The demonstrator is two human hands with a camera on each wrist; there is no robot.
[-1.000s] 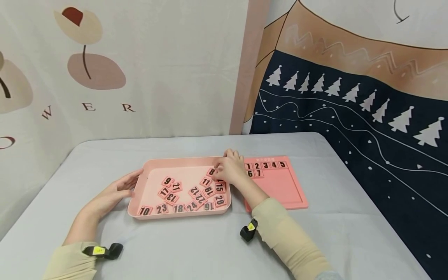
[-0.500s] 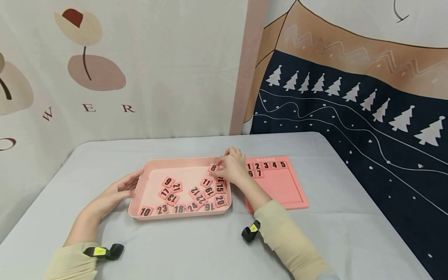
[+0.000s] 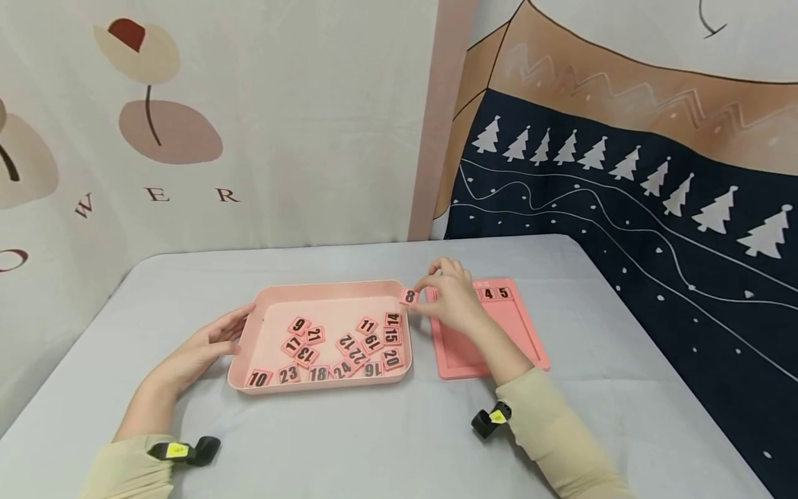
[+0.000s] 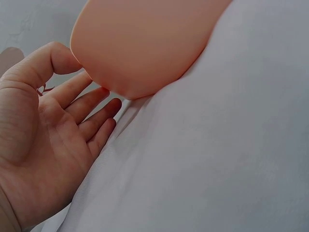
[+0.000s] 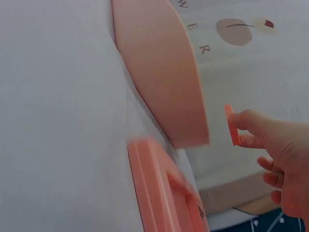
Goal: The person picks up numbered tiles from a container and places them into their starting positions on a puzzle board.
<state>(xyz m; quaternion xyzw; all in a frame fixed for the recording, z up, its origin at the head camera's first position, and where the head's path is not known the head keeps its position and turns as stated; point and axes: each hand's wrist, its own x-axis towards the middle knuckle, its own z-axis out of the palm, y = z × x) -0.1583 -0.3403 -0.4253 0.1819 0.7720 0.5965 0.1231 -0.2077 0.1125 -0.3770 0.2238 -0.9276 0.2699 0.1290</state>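
My right hand (image 3: 456,298) pinches a pink number tile marked 8 (image 3: 409,296) between thumb and finger. The tile is raised at the right rim of the pink tray (image 3: 324,294); the right wrist view shows this tile (image 5: 232,125) edge-on. My left hand (image 3: 198,350) touches the outside of the tray's left end, its fingers mostly straight; the left wrist view shows the hand (image 4: 58,121) against the tray wall (image 4: 140,48). Loose number tiles, such as 9 (image 3: 299,325) and 11 (image 3: 367,325), lie in the tray. Right of it is a pink frame board (image 3: 492,333), partly behind my right hand.
Tiles 4 (image 3: 488,294) and 5 (image 3: 503,293) show in the board's top row; my hand hides the others. Tray and board lie side by side on a pale cloth-covered table (image 3: 349,443). Patterned curtains (image 3: 312,138) hang behind.
My right hand has lifted tile 8 from the tray's upper right and carried it rightward over the rim. It now covers the board's left part. The left hand has stayed put.
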